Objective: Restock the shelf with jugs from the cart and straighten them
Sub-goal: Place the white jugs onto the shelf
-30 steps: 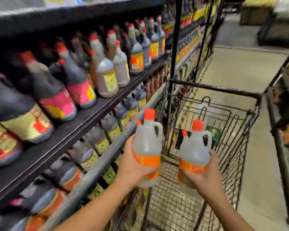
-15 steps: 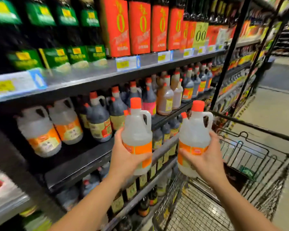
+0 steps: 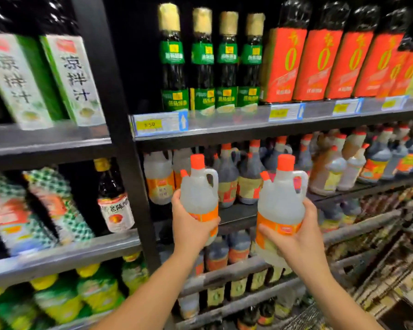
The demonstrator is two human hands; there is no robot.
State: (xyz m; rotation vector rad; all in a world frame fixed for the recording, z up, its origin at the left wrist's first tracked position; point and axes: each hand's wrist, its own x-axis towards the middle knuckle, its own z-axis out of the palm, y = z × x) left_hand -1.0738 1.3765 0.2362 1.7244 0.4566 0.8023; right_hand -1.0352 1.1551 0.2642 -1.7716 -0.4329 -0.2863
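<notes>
I hold two clear jugs with orange caps and orange labels, both upright in front of the middle shelf (image 3: 239, 213). My left hand (image 3: 188, 225) grips the lower body of the left jug (image 3: 199, 191). My right hand (image 3: 293, 236) grips the bottom of the right jug (image 3: 281, 206) from below and the side. Behind the left jug, at the shelf's left end, stand matching clear jugs (image 3: 157, 179) with orange labels. Dark jugs (image 3: 246, 177) with orange caps fill the shelf to the right of them.
A black upright post (image 3: 119, 144) divides the shelving just left of my left hand. Tall dark bottles with green labels (image 3: 200, 67) and red labels (image 3: 320, 63) stand on the shelf above. Lower shelves hold more dark bottles. The cart's wire edge (image 3: 377, 294) shows at bottom right.
My view has swung left from the cart to face the shelf squarely. Both hands have carried the jugs up and closer to the middle shelf. The cart has nearly left the view.
</notes>
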